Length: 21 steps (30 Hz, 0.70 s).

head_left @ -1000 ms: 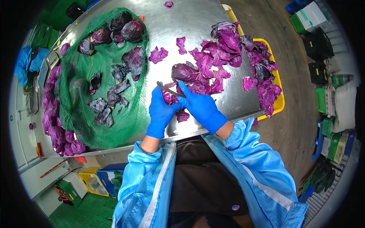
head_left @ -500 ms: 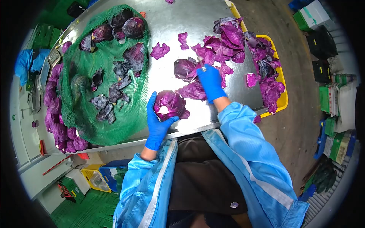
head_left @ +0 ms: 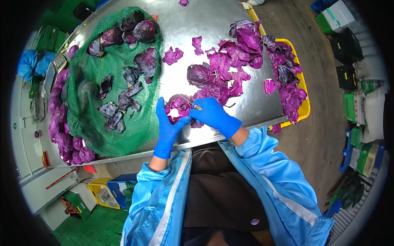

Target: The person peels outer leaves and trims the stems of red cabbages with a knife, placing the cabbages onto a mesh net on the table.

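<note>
A red cabbage (head_left: 179,105) rests near the front edge of the metal table, its pale cut stem end showing. My left hand (head_left: 167,129), in a blue glove, is wrapped round its left and near side. In the gloved fingers of my right hand (head_left: 215,117) is a small knife (head_left: 197,107), its thin blade lying across the cabbage's upper right. That hand is close against the cabbage's right side and hides part of it. Just beyond lie loose purple leaves (head_left: 215,93) and a darker cabbage piece (head_left: 199,74).
A green mesh net (head_left: 139,108) with dark cabbages and withered leaves covers the left of the table (head_left: 176,45). Peeled cabbages (head_left: 61,123) line the far left edge. A yellow crate (head_left: 304,108) full of leaves stands at the right edge.
My right hand has moved left and toward me with the knife, from over the loose leaves to the cabbage. My left hand stays at the cabbage.
</note>
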{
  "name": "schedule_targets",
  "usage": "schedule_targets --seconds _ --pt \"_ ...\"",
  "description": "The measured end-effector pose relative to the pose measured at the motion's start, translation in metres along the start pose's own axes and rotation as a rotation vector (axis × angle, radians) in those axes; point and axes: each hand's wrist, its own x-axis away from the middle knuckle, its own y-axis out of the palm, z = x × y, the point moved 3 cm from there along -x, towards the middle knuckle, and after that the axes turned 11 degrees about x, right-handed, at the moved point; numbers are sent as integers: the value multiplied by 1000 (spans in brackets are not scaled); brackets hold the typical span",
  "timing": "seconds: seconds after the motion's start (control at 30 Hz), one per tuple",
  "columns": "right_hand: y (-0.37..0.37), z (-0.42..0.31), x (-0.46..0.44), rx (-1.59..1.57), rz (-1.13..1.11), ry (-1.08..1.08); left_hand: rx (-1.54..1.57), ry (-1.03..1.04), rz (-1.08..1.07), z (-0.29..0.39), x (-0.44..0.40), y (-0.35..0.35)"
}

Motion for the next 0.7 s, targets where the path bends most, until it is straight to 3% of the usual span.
schedule_targets --seconds 0.07,0.13,0.23,0.3,0.33,0.4,0.47,0.57,0.6,0.7 --pt "7 17 3 -402 1 -138 -63 -13 54 -2 -2 -8" --pt "-11 30 13 -557 -194 44 262 -299 139 11 -6 -7" --pt "-22 49 8 -472 -39 156 362 -269 132 17 -5 -11" --pt "-42 45 10 2 92 214 435 -217 102 20 -3 -12" --pt "-44 49 9 -2 95 217 432 -218 97 22 0 -13" --pt "-59 61 9 148 257 207 759 -272 100 30 3 -10" --pt "-83 68 12 233 337 308 814 -265 57 18 2 -20" --pt "-98 63 14 391 380 373 1118 -490 164 8 7 -26" --pt "-99 43 17 353 446 287 1115 -493 162 10 6 -26" --pt "-84 -6 16 111 596 -124 909 -329 -150 53 -12 -8"
